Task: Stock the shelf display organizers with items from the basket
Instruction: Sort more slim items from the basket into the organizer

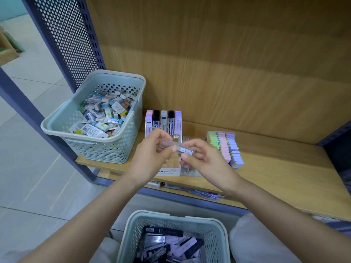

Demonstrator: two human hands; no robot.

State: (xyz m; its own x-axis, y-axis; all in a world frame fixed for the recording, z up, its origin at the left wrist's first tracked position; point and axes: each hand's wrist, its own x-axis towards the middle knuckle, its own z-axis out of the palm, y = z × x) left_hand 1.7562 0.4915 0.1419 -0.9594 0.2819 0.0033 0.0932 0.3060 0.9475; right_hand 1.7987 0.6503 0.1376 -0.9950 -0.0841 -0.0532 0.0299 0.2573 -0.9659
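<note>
My left hand [152,152] and my right hand [205,160] both pinch a slim clear lead-refill case [177,147] with a white barcode label, held level above the shelf. Behind it stands a clear tiered display organizer [163,126] with several lead cases upright in its back row. A pale grey-blue basket [171,221] on my lap, at the bottom of the view, holds many dark and lilac lead cases. My hands hide the organizer's front rows.
A second pale basket [91,137] full of boxed erasers sits on the shelf's left end. A clear organizer with pastel erasers [228,147] stands to the right. The wooden shelf board [284,177] extends right. Loose packs [205,194] lie under the shelf edge.
</note>
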